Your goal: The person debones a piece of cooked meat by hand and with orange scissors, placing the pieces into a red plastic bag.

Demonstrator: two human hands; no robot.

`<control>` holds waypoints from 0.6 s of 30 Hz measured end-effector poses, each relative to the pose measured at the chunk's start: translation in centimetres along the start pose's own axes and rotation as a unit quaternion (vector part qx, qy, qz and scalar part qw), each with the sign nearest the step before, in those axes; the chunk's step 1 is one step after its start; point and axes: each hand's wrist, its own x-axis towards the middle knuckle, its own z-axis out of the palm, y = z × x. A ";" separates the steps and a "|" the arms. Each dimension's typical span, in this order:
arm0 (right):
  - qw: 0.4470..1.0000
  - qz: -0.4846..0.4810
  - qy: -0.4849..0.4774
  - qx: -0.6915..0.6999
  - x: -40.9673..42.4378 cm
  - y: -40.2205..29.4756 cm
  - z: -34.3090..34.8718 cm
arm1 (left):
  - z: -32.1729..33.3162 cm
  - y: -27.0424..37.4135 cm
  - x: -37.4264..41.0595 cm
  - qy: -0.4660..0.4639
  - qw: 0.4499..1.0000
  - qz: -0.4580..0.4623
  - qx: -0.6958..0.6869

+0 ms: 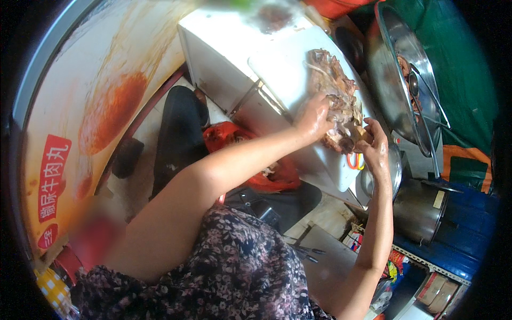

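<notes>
A large piece of cooked meat with bone (340, 108) lies along a white cutting board (280, 56). My left hand (314, 120) grips its near left side, fingers wet and curled into the meat. At its lower right end, my right hand (373, 144) holds the edge between thumb and fingers. Red and yellow loop handles (355, 161), which look like those of scissors, show beneath the meat at the board's edge; their blades are hidden. Below the board, a red plastic bag (280, 176) with scraps in it sits between my legs, partly covered by my left forearm.
At the right stands a large metal basin (380, 80) holding meat pieces, a ladle and tongs-like utensils. A metal pot (420, 208) stands on a blue surface (460, 232). A freezer-like white panel (120, 52) with printing curves along the left. Blurred food lies beyond the board.
</notes>
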 end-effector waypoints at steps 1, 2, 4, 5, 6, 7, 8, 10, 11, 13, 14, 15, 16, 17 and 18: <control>1.000 0.009 -0.002 -0.014 0.0 0.1 -0.1 | 0.1 0.1 -0.1 0.000 1.000 -0.001 0.001; 0.999 0.018 -0.004 -0.029 0.0 0.0 -0.2 | 0.2 0.2 -0.2 -0.007 1.000 -0.017 -0.010; 0.998 0.016 0.008 -0.054 -0.1 -0.4 0.2 | -0.1 0.8 -0.3 -0.019 0.998 -0.046 -0.030; 0.998 0.007 0.020 -0.066 -0.2 -0.5 0.5 | -0.2 1.2 -0.3 -0.046 0.997 -0.061 0.006; 0.997 -0.001 0.034 -0.076 -0.3 -0.4 0.9 | -1.4 2.7 0.0 -0.075 0.993 -0.075 0.044; 0.996 0.003 0.041 -0.081 -0.3 -0.6 1.1 | -2.0 3.7 0.2 -0.101 0.988 -0.087 0.081; 0.995 0.007 0.048 -0.087 -0.3 -0.9 1.2 | -1.7 3.8 0.4 -0.064 0.986 -0.044 0.150; 0.992 0.017 0.056 -0.109 -0.5 -2.0 1.1 | -0.9 4.5 1.1 0.014 0.960 0.048 0.276; 0.997 0.007 0.061 -0.053 -0.7 -1.9 1.3 | -0.7 4.6 1.2 0.013 0.956 0.105 0.273; 0.997 0.036 0.057 -0.031 -0.6 -1.4 1.4 | -1.2 4.9 1.4 0.008 0.937 0.227 0.266; 0.997 0.031 0.065 -0.032 -0.6 -0.8 1.5 | -1.5 5.1 1.3 -0.051 0.939 0.245 0.235; 0.998 0.049 0.041 -0.009 -0.7 -0.8 1.6 | -1.7 5.0 1.2 -0.052 0.935 0.276 0.217; 0.998 0.023 0.061 -0.021 -0.9 0.1 1.9 | -1.8 4.9 1.1 -0.054 0.931 0.299 0.201; 0.996 -0.001 0.083 -0.033 -1.2 1.0 2.1 | -1.8 4.8 1.0 -0.058 0.927 0.323 0.183; 0.997 -0.031 0.070 0.000 -1.7 1.2 2.0 | -2.1 4.8 0.8 -0.082 0.927 0.327 0.166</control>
